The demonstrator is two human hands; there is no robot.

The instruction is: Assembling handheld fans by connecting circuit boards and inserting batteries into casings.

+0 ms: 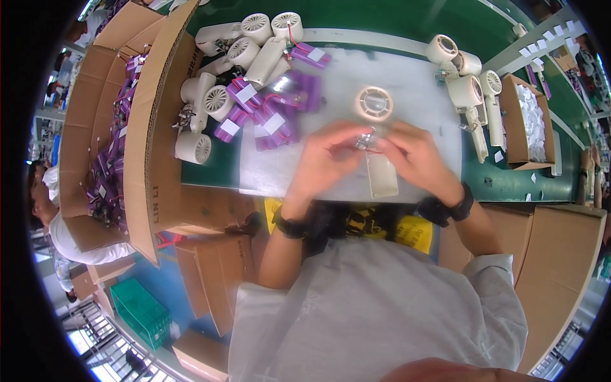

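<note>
A cream handheld fan [383, 178] lies on the pale work mat in front of me, its round grille head [374, 104] pointing away and its handle toward me. Over the neck of the fan, my left hand [332, 158] is closed, fingertips pinching a small shiny part [365, 140] that looks like a circuit board. My right hand [415, 156] is closed from the other side, its fingertips meeting at the same spot beside a thin red wire. What the right fingertips grip is too small and blurred to name.
Purple battery packs [272, 122] with white labels and several cream fans [217, 102] crowd the left of the mat [433, 95]. A tall cardboard box [143, 127] of purple packs stands further left. More fans [466, 90] lie right, beside a box of white pieces [529, 121].
</note>
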